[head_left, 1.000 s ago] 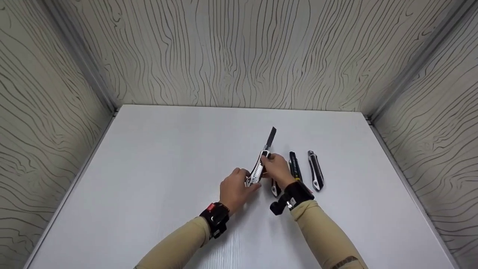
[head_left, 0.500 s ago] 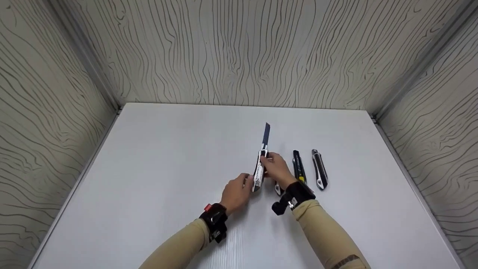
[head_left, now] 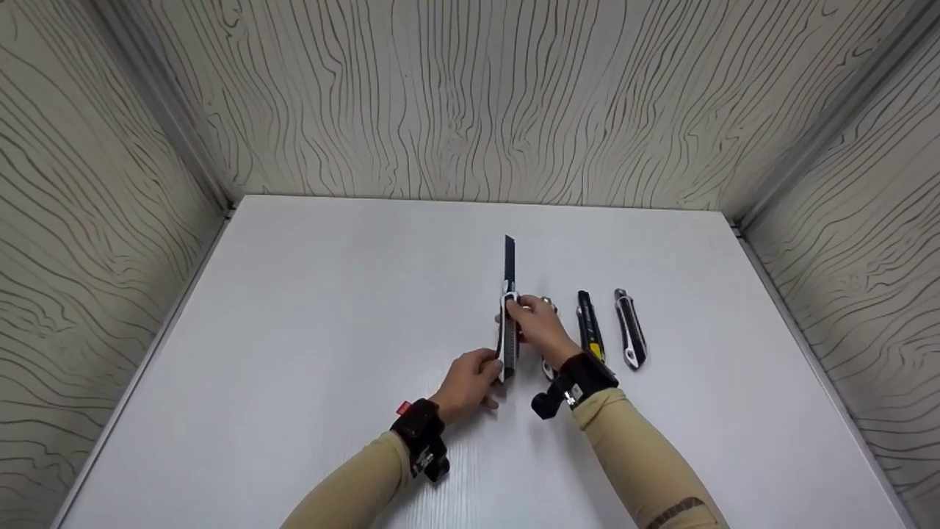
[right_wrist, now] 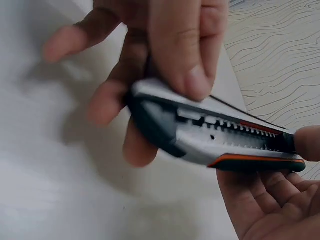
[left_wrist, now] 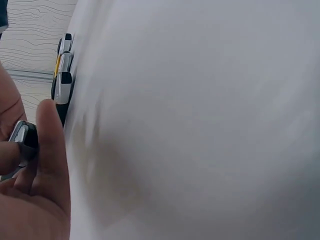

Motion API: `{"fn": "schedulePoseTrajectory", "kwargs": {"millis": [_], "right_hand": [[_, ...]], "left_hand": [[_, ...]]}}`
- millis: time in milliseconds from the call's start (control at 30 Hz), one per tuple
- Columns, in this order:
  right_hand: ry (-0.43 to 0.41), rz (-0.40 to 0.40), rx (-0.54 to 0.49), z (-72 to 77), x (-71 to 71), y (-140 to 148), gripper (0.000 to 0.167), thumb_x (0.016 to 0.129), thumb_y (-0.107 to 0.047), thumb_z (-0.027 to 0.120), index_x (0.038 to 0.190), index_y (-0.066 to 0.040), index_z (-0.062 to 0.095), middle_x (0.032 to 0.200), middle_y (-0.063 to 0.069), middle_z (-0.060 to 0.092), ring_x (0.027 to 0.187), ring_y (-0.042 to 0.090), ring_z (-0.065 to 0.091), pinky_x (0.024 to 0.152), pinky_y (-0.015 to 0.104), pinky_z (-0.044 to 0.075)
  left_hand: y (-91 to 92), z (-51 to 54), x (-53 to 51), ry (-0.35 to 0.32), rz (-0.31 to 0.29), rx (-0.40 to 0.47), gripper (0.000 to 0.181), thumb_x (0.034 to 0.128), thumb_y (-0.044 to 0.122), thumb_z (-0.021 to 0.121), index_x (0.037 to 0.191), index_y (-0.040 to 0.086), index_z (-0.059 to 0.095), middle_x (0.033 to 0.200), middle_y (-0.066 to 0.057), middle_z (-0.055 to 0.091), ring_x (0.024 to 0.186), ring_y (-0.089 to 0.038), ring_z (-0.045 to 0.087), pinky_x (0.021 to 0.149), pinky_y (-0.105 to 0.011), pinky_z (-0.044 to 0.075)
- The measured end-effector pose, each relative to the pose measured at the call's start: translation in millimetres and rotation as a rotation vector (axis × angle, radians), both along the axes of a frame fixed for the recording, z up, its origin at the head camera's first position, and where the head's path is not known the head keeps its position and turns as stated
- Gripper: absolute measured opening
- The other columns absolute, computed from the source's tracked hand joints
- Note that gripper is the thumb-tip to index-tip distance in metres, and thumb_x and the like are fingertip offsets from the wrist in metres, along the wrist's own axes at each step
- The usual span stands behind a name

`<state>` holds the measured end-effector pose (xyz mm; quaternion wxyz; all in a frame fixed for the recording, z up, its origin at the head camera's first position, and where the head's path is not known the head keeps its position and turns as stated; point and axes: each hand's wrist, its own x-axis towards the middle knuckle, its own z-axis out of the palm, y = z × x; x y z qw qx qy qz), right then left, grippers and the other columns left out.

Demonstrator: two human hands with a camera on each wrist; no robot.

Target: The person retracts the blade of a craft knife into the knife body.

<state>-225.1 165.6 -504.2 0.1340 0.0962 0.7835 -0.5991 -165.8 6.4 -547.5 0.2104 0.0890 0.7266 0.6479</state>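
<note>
Both hands hold a white and black utility knife (head_left: 510,334) over the white table, its long dark blade (head_left: 510,258) extended and pointing away from the person. My right hand (head_left: 542,328) grips the handle near the blade end, thumb on its slotted face. With thumb and fingers, my left hand (head_left: 466,382) pinches the dark butt end. In the right wrist view, the knife's handle (right_wrist: 200,145) shows a toothed slot and orange trim; its blade is out of that view. The left wrist view catches only the butt of the knife (left_wrist: 24,137) between the fingers.
Right of the hands, a black and yellow utility knife (head_left: 590,327) and a silver and black one (head_left: 631,329) lie on the table (head_left: 330,294). Another knife (head_left: 548,369) is partly hidden by the right hand. Wood-patterned panels (head_left: 470,103) enclose the back and sides.
The held knife has swung from leaning right to pointing straight away, its blade tip moving left. The left hand has shifted its hold at the butt end; the right thumb stays near the front.
</note>
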Motion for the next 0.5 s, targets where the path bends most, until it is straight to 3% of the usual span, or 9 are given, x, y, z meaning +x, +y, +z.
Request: {"fn": "schedulePoseTrajectory", "kwargs": {"millis": [200, 367, 500], "right_hand": [[-0.058, -0.036, -0.064, -1.1, -5.1, -6.1, 0.044, 0.104, -0.037, 0.044, 0.126, -0.001, 0.057, 0.106, 0.011, 0.072, 0.082, 0.01, 0.069, 0.073, 0.024, 0.055], [-0.078, -0.06, -0.176, -2.0, -3.5, -10.2, 0.043, 0.104, -0.034, 0.044, 0.121, 0.003, 0.058, 0.095, 0.008, 0.071, 0.077, 0.011, 0.069, 0.074, 0.026, 0.058], [-0.076, -0.055, -0.199, 0.2, -2.3, -11.2, 0.044, 0.104, -0.034, 0.045, 0.121, 0.004, 0.059, 0.093, 0.007, 0.071, 0.078, 0.012, 0.07, 0.075, 0.027, 0.059]], "left_hand": [[0.9, -0.3, 2.8, 0.022, 0.008, -0.005, 0.027, 0.1017, 0.014, 0.049, 0.121, -0.003, 0.058, 0.093, -0.024, 0.069, 0.07, -0.035, 0.068, 0.053, -0.037, 0.059], [-0.9, 0.0, 3.0, 0.044, -0.009, -0.046, 0.025, 0.1012, 0.013, 0.049, 0.118, -0.003, 0.059, 0.09, -0.022, 0.07, 0.065, -0.026, 0.068, 0.052, -0.033, 0.059], [-2.8, 1.5, 1.3, 0.045, -0.027, -0.056, 0.025, 0.1014, 0.013, 0.049, 0.117, -0.004, 0.059, 0.089, -0.023, 0.07, 0.061, -0.022, 0.067, 0.052, -0.032, 0.059]]}}
